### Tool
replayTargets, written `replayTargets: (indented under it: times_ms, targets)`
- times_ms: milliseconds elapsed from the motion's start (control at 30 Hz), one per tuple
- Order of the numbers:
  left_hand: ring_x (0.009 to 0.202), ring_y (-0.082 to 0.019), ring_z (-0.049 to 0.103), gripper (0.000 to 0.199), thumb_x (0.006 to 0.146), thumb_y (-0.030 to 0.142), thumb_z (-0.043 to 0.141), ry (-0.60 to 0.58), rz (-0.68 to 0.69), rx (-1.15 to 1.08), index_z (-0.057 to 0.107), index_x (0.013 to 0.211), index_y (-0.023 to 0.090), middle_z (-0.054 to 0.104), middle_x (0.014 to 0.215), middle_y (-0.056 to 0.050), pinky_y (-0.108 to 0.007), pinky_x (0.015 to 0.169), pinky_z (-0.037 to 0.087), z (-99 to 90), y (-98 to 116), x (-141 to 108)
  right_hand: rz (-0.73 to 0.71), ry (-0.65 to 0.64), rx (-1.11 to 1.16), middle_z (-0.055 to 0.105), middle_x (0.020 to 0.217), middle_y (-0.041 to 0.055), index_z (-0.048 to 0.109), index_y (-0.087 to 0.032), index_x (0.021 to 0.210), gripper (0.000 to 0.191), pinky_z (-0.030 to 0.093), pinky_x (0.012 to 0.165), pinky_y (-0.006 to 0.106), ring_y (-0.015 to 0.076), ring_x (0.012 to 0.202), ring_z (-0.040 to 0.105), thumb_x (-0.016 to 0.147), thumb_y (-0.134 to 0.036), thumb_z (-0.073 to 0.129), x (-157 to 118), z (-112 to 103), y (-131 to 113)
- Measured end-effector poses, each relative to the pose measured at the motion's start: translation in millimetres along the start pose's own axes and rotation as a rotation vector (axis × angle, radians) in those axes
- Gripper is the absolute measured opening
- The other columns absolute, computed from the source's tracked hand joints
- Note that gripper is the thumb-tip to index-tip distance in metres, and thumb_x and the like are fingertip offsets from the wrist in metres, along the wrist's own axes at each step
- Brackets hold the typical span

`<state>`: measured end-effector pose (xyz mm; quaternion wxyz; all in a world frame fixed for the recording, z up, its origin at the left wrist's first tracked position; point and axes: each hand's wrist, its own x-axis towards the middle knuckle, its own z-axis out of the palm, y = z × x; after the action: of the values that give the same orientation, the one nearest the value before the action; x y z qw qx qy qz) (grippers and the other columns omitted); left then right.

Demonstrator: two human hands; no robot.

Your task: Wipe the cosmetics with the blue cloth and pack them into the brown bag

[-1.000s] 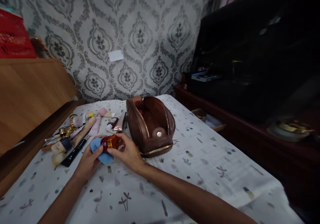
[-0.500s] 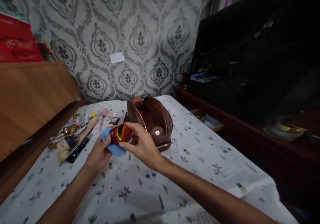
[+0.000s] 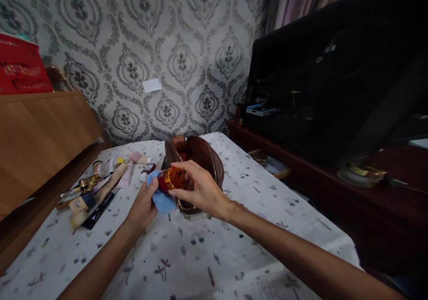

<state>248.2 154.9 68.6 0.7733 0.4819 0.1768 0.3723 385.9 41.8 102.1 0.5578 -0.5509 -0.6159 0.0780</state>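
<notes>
A dark red bottle with a gold band and an orange translucent top point(image 3: 172, 178) is between my hands, tilted sideways. My left hand point(image 3: 143, 205) is closed on its red end through a light blue cloth point(image 3: 163, 203). The fingers of my right hand point(image 3: 202, 191) are closed round the orange top. Just behind them stands an open brown leather bag point(image 3: 216, 159) with a gold zip; my right hand hides part of it.
Cosmetic tubes point(image 3: 125, 176), a black brush point(image 3: 98, 211) and several small containers lie left on the patterned cloth point(image 3: 187, 264). A wooden headboard point(image 3: 43, 135) carries a red box point(image 3: 23, 66). A dark screen point(image 3: 321, 86) stands right.
The view has shifted slightly. Both hands and the bottle have moved a little right, now overlapping the bag's front. The orange top now sits against the gold band, its dark opening no longer visible.
</notes>
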Motion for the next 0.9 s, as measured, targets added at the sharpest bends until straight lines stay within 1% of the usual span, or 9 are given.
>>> replayTargets:
  times_ms: [200,267,333,467,567,667,767,833,900]
  targets:
    - [0.076,-0.022,0.073,0.057,0.063,0.054,0.085,0.020,-0.024,0.050,0.070,0.103,0.017,0.075,0.083,-0.005,-0.029,0.065,0.061,2.7,9.1,1.7,0.159,0.155,0.206,0.065,0.093,0.0026,0.063,-0.016,0.113,0.049,0.052,0.070,0.028,0.0133,0.075,0.062,0.071,-0.035,0.079,24.6,-31.0,0.1]
    - [0.066,-0.019,0.071,0.055,0.061,0.052,0.087,0.042,-0.013,0.078,0.070,0.099,0.016,0.075,0.080,-0.005,-0.026,0.059,0.059,-4.2,10.5,3.8,0.184,0.225,0.186,0.065,0.087,0.0011,0.064,-0.015,0.110,0.044,0.051,0.066,0.027,0.0124,0.070,0.061,0.073,-0.037,0.076,36.2,-44.1,3.4]
    - [0.061,-0.017,0.069,0.055,0.058,0.050,0.089,0.080,-0.021,0.118,0.070,0.096,0.015,0.075,0.079,-0.005,-0.024,0.057,0.058,-14.0,8.3,6.7,0.212,0.258,0.053,0.064,0.081,-0.0009,0.066,-0.015,0.106,0.040,0.049,0.065,0.026,0.0117,0.067,0.060,0.073,-0.034,0.077,45.7,-53.1,9.7]
    - [0.056,-0.016,0.068,0.058,0.051,0.047,0.091,0.184,-0.077,0.178,0.070,0.093,0.014,0.074,0.074,-0.004,-0.024,0.054,0.057,-35.1,-5.7,8.7,0.277,0.203,-0.253,0.065,0.082,-0.0006,0.067,-0.014,0.109,0.044,0.046,0.067,0.025,0.0122,0.070,0.058,0.070,-0.028,0.082,55.2,-55.1,26.1]
    - [0.054,-0.018,0.067,0.062,0.045,0.050,0.092,0.254,-0.133,0.187,0.068,0.090,0.014,0.071,0.067,-0.002,-0.025,0.051,0.056,-48.0,-19.8,5.7,0.270,0.102,-0.375,0.065,0.083,0.0003,0.067,-0.014,0.111,0.045,0.044,0.069,0.025,0.0130,0.073,0.058,0.071,-0.028,0.082,56.4,-51.0,34.5]
    - [0.056,-0.018,0.066,0.066,0.045,0.054,0.091,0.270,-0.149,0.230,0.067,0.093,0.014,0.070,0.067,-0.002,-0.027,0.052,0.055,-55.7,-29.3,4.8,0.239,0.044,-0.434,0.065,0.084,0.0007,0.067,-0.014,0.111,0.044,0.042,0.068,0.024,0.0131,0.073,0.057,0.072,-0.029,0.082,56.5,-50.3,37.5]
    - [0.067,-0.021,0.067,0.064,0.054,0.060,0.085,0.261,-0.011,0.382,0.067,0.096,0.014,0.071,0.074,-0.003,-0.029,0.060,0.056,-52.3,-23.8,11.0,0.238,0.028,-0.443,0.066,0.085,0.0011,0.067,-0.014,0.111,0.043,0.042,0.068,0.024,0.0129,0.073,0.057,0.073,-0.030,0.081,57.8,-52.8,37.7]
    - [0.082,-0.023,0.068,0.055,0.067,0.060,0.077,0.205,0.180,0.571,0.068,0.098,0.015,0.072,0.086,-0.006,-0.033,0.074,0.057,-41.1,-10.5,17.7,0.258,0.035,-0.427,0.066,0.084,0.0002,0.068,-0.015,0.108,0.040,0.042,0.069,0.024,0.0128,0.073,0.058,0.074,-0.030,0.081,59.8,-54.5,37.1]
    - [0.101,-0.026,0.065,0.041,0.081,0.054,0.066,0.079,0.415,0.788,0.069,0.100,0.017,0.071,0.103,-0.009,-0.038,0.094,0.051,-24.1,6.3,24.3,0.297,0.051,-0.392,0.066,0.080,-0.0014,0.068,-0.015,0.105,0.036,0.043,0.068,0.024,0.0125,0.071,0.059,0.075,-0.030,0.081,62.9,-55.5,36.3]
